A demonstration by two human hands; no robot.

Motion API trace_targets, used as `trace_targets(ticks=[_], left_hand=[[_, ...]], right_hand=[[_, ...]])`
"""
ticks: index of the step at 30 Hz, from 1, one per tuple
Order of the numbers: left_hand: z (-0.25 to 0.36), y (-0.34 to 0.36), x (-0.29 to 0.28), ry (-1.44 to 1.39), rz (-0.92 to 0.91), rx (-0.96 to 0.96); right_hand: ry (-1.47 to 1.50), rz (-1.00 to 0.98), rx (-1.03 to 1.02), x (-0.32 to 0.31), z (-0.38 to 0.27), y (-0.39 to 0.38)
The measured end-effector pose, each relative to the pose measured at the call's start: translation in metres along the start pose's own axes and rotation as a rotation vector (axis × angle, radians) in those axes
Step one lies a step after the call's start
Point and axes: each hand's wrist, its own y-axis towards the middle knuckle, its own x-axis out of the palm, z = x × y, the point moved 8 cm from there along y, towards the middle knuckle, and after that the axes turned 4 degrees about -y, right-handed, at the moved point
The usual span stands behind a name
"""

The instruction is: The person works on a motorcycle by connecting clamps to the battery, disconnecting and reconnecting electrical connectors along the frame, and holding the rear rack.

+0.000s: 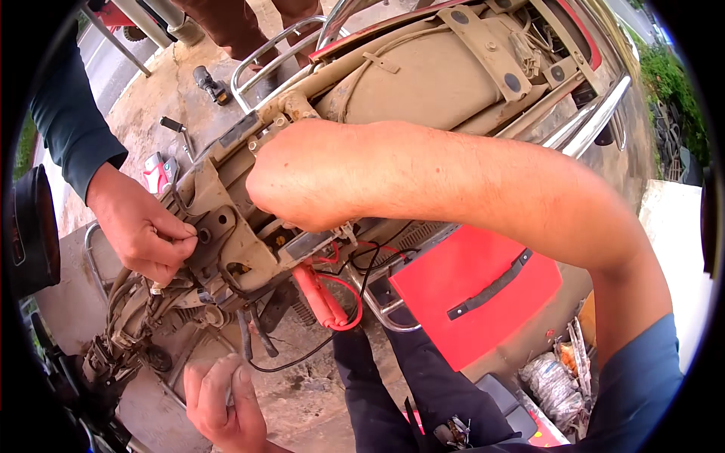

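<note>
My left hand (pixel 223 400) is below the motorcycle frame, fingers curled round something small that I cannot make out. My right hand (pixel 291 177) is closed over the dusty tan frame (pixel 234 226), beside bolts; what its fingers grip is hidden. At the left, a co-worker's hand (pixel 147 226) in a dark sleeve pinches at a bracket (pixel 208 241) with holes, near tangled cables (pixel 128 309). Red wires with a red sleeve (pixel 321 298) and black cables hang under the frame. The body's tan inner panel (pixel 423 83) and chrome rails (pixel 596 113) stretch to the upper right.
A red panel (pixel 476 302) with a black strap lies at lower right, near a dirty white bundle (pixel 551 389). Another person's legs (pixel 234 23) stand at the top. A loose footpeg-like part (pixel 208 83) and a red-white pack (pixel 158 174) lie on the concrete (pixel 136 113).
</note>
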Motion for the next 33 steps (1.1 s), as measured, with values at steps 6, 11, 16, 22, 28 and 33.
trace_targets(ticks=[6, 11, 16, 22, 28, 33], left_hand=[[0.087, 0.125, 0.097, 0.24, -0.059, 0.665], [0.076, 0.134, 0.121, 0.412, -0.202, 0.712], [0.069, 0.144, 0.133, 0.408, -0.313, 0.766], [0.056, 0.144, 0.128, 0.256, -0.181, 0.744], [0.057, 0.149, 0.12, 0.179, -0.217, 0.69], [0.054, 0.156, 0.127, 0.154, -0.326, 0.695]], right_hand=[[-0.099, 0.067, 0.045, 0.006, 0.017, -0.047], [-0.202, 0.593, 0.169, -0.072, 0.028, -0.17], [-0.231, 0.696, 0.471, -0.056, 0.06, -0.266], [-0.067, 0.676, 0.625, -0.036, 0.089, -0.284], [-0.077, 0.583, 0.668, -0.031, 0.097, -0.277], [-0.079, 0.482, 0.703, -0.028, 0.099, -0.273]])
